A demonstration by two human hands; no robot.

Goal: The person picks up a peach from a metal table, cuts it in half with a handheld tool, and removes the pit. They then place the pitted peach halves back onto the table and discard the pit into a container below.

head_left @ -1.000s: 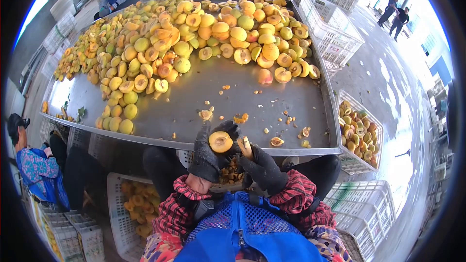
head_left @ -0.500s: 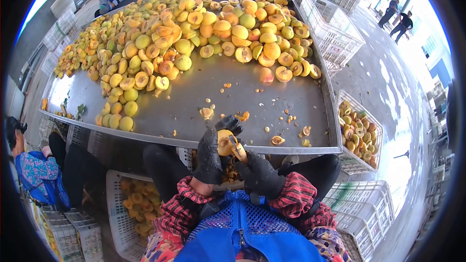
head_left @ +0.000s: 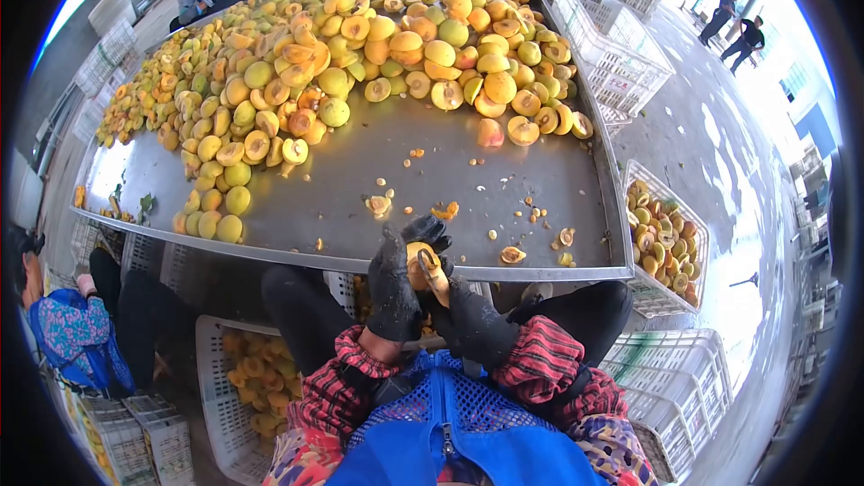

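My left hand (head_left: 394, 283), in a black glove, is wrapped round a yellow-orange fruit (head_left: 417, 263) just off the table's near edge. My right hand (head_left: 470, 310), gloved in black too, grips a small curved tool (head_left: 436, 275) with a wooden-coloured handle. The tool's end rests against the fruit's cut face. Beyond my hands lies the metal table (head_left: 360, 162), bearing a large heap of whole and halved fruits (head_left: 297, 63). Pits and scraps are scattered near my hands, with an orange scrap (head_left: 445, 211) close to my left fingertips.
A crate of halved fruits (head_left: 661, 299) stands right of the table, an upturned white crate (head_left: 675, 369) below it. Another fruit crate (head_left: 211, 378) is at lower left. One person (head_left: 76, 333) sits at left, two sit beyond the table. Two people stand far right.
My right hand has moved slightly left and down, closer to my left hand, and the tool has turned more upright against the fruit. The view has shifted slightly.
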